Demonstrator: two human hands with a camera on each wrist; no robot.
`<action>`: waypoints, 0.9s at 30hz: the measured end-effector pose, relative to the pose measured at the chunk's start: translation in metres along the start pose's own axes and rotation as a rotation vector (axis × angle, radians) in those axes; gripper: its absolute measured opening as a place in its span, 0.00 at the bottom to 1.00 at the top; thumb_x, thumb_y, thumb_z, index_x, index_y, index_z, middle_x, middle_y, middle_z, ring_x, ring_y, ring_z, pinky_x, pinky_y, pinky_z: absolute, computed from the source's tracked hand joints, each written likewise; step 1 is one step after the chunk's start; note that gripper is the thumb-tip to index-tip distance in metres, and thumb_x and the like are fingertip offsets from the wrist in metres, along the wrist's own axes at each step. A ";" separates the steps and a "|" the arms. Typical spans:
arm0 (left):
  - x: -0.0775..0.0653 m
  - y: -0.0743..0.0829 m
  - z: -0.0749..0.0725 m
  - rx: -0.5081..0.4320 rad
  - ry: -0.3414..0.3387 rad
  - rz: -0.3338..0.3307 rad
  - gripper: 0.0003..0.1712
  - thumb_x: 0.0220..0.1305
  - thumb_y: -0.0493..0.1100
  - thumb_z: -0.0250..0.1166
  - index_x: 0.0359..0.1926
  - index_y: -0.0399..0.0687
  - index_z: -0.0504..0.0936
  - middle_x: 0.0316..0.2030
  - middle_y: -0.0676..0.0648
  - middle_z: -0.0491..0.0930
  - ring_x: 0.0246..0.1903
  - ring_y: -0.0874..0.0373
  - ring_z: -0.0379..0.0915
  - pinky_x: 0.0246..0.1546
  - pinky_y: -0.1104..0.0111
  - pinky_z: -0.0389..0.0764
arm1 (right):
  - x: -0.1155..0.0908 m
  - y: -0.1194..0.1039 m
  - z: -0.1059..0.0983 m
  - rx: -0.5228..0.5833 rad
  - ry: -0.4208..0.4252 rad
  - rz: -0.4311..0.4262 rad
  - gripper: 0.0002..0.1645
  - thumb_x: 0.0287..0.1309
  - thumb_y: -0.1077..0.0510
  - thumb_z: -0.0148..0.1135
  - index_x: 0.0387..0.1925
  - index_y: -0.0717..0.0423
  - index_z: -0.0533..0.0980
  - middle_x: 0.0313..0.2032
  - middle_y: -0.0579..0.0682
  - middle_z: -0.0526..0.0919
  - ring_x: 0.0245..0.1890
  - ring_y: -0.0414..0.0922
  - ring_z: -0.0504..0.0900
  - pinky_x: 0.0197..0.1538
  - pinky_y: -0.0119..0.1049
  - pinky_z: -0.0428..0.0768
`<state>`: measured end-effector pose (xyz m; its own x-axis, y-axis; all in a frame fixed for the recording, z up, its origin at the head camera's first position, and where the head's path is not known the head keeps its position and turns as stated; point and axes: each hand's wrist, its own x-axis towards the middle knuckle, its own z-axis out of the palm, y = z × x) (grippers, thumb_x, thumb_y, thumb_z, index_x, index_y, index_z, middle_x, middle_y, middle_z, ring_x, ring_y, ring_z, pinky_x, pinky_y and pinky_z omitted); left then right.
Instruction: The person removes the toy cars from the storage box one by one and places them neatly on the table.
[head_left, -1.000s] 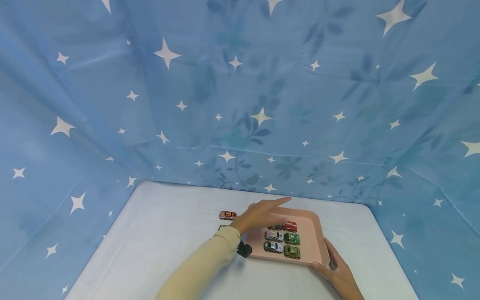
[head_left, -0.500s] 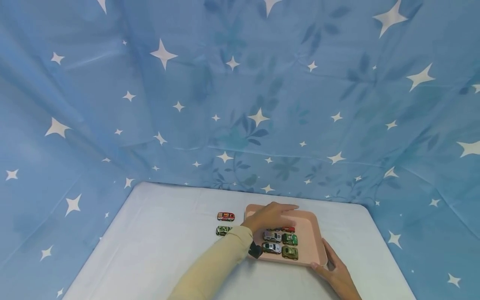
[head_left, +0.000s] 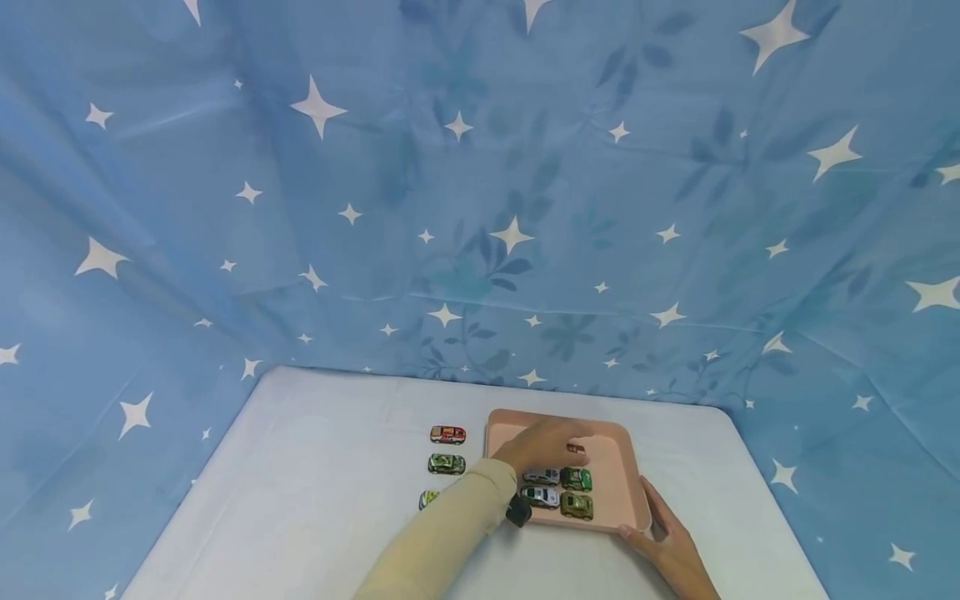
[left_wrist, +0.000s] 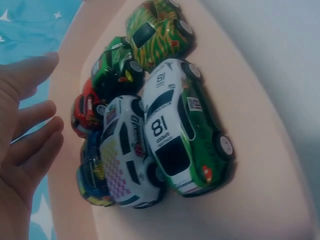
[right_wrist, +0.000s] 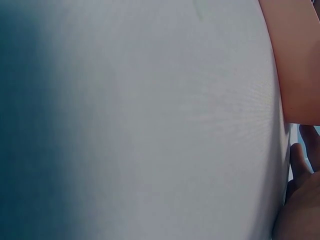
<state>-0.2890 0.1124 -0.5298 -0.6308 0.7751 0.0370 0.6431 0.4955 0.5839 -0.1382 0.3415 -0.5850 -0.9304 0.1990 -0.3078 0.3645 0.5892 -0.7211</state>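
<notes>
My left hand (head_left: 549, 442) is over the back of a pink tray (head_left: 615, 471), its fingers reaching down by a red toy car (head_left: 576, 448). In the left wrist view its fingers (left_wrist: 37, 120) are loosely bent, with a gap between them and the cars. Two short rows stand there: a white-and-green car (left_wrist: 162, 120), a white checkered car (left_wrist: 120, 157) and a dark blue car (left_wrist: 92, 172) beside a camouflage car (left_wrist: 159, 37), a green car (left_wrist: 116, 65) and the red one. My right hand (head_left: 670, 546) grips the tray's front right corner, thumb on the rim.
Left of the tray, on the white table (head_left: 322, 475), stand a red-and-white car (head_left: 447, 434), a green patterned car (head_left: 447, 463) and a yellow-green car (head_left: 428, 498), partly covered by the left sleeve (head_left: 442, 533). A blue starry curtain (head_left: 375, 167) rises behind.
My left hand has moved right and lower over the back cars, its fingers bending down. As the sleeve shifts right, the table cars come into view. The right hand stays on the tray corner.
</notes>
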 end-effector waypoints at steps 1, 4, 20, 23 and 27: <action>0.001 -0.001 0.002 0.000 0.005 0.000 0.30 0.68 0.55 0.62 0.69 0.57 0.71 0.66 0.60 0.69 0.65 0.66 0.64 0.63 0.71 0.68 | -0.001 0.000 0.000 -0.005 0.001 0.004 0.65 0.52 0.30 0.65 0.78 0.42 0.37 0.76 0.60 0.43 0.73 0.67 0.42 0.66 0.71 0.46; 0.005 -0.004 0.009 0.028 0.016 0.015 0.29 0.67 0.54 0.63 0.67 0.55 0.73 0.63 0.60 0.72 0.62 0.67 0.67 0.60 0.72 0.70 | -0.001 0.001 -0.002 -0.008 0.007 0.003 0.65 0.53 0.30 0.65 0.78 0.41 0.37 0.76 0.59 0.43 0.73 0.66 0.42 0.67 0.70 0.46; 0.007 -0.009 0.016 0.161 0.030 0.018 0.10 0.64 0.44 0.67 0.47 0.54 0.86 0.37 0.60 0.80 0.34 0.71 0.71 0.37 0.79 0.73 | 0.001 -0.003 0.004 -0.013 0.025 0.008 0.66 0.53 0.31 0.66 0.78 0.47 0.38 0.75 0.62 0.44 0.73 0.67 0.43 0.66 0.70 0.47; 0.007 -0.010 0.016 0.166 0.045 0.023 0.11 0.64 0.43 0.67 0.47 0.54 0.87 0.38 0.59 0.82 0.35 0.71 0.72 0.38 0.79 0.74 | 0.001 -0.005 0.004 -0.019 0.022 0.024 0.66 0.52 0.30 0.65 0.78 0.48 0.38 0.76 0.62 0.44 0.73 0.67 0.43 0.66 0.71 0.47; 0.009 -0.012 0.019 0.188 0.060 0.049 0.11 0.64 0.43 0.67 0.47 0.53 0.87 0.38 0.58 0.82 0.35 0.70 0.72 0.38 0.79 0.74 | 0.001 -0.005 0.004 -0.023 0.023 0.040 0.67 0.52 0.29 0.65 0.78 0.48 0.38 0.76 0.62 0.44 0.73 0.68 0.43 0.66 0.71 0.48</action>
<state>-0.2940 0.1207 -0.5514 -0.6181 0.7780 0.1127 0.7397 0.5271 0.4183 -0.1405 0.3360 -0.5844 -0.9160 0.2400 -0.3215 0.4004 0.5982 -0.6941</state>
